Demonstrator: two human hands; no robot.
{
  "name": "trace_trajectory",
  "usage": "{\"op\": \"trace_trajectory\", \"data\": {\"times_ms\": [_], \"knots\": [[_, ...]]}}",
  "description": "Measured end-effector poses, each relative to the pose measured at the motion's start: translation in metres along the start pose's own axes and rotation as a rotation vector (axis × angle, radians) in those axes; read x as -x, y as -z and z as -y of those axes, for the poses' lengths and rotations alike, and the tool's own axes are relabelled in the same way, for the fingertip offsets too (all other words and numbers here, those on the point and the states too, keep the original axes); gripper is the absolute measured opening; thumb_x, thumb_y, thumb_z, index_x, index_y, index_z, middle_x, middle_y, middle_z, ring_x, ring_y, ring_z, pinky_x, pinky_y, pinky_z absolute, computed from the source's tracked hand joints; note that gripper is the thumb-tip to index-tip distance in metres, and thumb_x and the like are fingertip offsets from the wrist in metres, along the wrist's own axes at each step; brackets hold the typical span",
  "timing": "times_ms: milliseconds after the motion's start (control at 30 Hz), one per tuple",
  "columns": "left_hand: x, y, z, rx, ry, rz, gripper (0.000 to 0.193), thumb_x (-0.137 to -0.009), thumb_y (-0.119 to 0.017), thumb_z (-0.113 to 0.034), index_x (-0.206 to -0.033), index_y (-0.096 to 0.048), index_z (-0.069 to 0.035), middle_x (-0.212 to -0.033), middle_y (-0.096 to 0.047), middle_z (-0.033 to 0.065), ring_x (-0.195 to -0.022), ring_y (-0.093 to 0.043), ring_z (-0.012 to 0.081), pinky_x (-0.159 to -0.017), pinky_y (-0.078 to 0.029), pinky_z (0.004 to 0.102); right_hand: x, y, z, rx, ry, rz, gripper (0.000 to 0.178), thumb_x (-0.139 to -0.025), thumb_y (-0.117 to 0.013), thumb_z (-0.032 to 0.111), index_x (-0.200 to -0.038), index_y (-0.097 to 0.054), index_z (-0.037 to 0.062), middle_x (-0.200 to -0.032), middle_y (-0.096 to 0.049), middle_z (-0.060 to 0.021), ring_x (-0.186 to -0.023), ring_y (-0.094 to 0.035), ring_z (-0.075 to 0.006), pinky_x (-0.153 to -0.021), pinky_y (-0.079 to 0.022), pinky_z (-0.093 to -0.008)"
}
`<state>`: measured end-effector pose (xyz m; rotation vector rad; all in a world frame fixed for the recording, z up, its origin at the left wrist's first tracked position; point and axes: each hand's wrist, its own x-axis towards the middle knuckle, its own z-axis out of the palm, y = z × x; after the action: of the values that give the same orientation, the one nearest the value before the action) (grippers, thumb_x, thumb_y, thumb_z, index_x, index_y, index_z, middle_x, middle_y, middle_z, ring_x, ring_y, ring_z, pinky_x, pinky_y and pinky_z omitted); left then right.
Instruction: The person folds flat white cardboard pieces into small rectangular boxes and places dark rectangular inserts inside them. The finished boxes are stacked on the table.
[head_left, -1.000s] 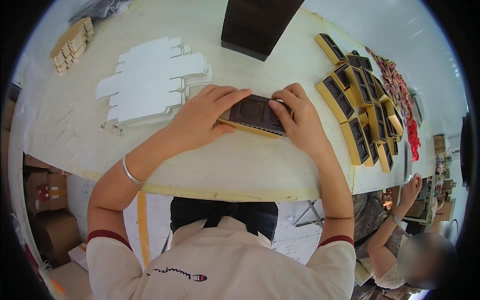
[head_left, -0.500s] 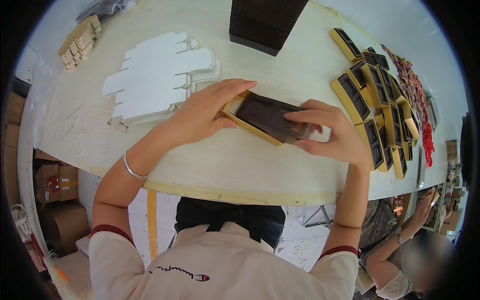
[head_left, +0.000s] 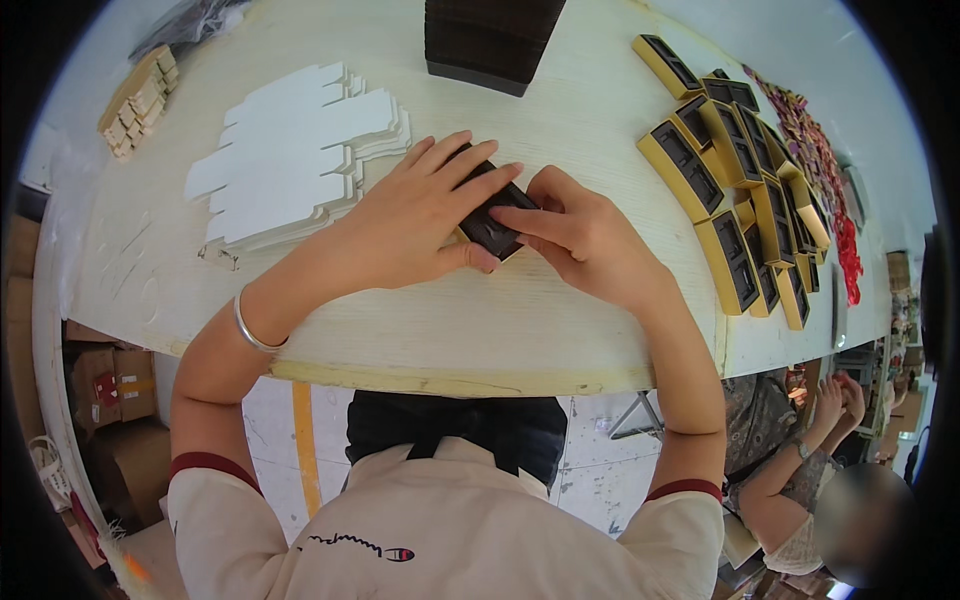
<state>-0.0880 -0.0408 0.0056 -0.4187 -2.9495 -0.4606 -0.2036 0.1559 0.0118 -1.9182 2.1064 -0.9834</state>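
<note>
A dark brown plastic tray insert sits in a narrow gold box on the table in front of me, mostly covered by my hands. My left hand grips across the box, its fingers spread over the tray and its thumb at the near side. At the right end, my right hand pinches the tray, index finger on top and thumb below. Only slivers of the box's gold wall show. Left of my hands lies a stack of flat white die-cut cardboard blanks.
A tall stack of dark trays stands at the back. Several gold boxes with dark inserts are piled at the right, beside red ribbon-like pieces. Small tan pieces lie far left. Another person's hands appear at lower right.
The tray has gone down into the gold box. My left hand has moved from the box's end to spread over the tray; my right hand has shifted left. The box now points more toward me.
</note>
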Motion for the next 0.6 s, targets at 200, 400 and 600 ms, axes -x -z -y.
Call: {"op": "trace_trajectory", "data": {"times_ms": [200, 400, 600], "knots": [[0.002, 0.008, 0.008, 0.056, -0.033, 0.068, 0.083, -0.079, -0.07, -0.046, -0.146, -0.033, -0.013, -0.148, -0.033, 0.0147, -0.137, -0.025, 0.0388, -0.113, -0.025, 0.0486, -0.001, 0.007, -0.006, -0.24, 0.001, -0.003, 0.032, -0.079, -0.065, -0.005, -0.11, -0.065, 0.0015, -0.091, -0.058, -0.0128, -0.075, -0.06, -0.0295, -0.066, -0.049, -0.0348], [0.004, 0.005, 0.016, 0.021, -0.101, 0.048, 0.08, -0.081, -0.063, -0.056, -0.144, -0.037, -0.014, -0.148, -0.032, 0.0153, -0.138, -0.023, 0.0395, -0.113, -0.021, 0.0533, 0.001, 0.003, -0.003, 0.04, 0.078, 0.003, 0.037, -0.076, -0.065, -0.008, -0.112, -0.064, 0.0005, -0.091, -0.064, -0.0128, -0.076, -0.063, -0.0269, -0.062, -0.05, -0.0352], [0.004, 0.009, 0.023, 0.072, -0.141, 0.086, 0.078, -0.081, -0.063, -0.057, -0.143, -0.039, -0.015, -0.149, -0.031, 0.0158, -0.14, -0.021, 0.0395, -0.114, -0.016, 0.0552, 0.004, -0.004, 0.0, 0.311, 0.183, 0.047, 0.036, -0.074, -0.069, 0.0, -0.109, -0.064, -0.0006, -0.094, -0.064, -0.0115, -0.076, -0.063, -0.0288, -0.061, -0.051, -0.0356]]}}
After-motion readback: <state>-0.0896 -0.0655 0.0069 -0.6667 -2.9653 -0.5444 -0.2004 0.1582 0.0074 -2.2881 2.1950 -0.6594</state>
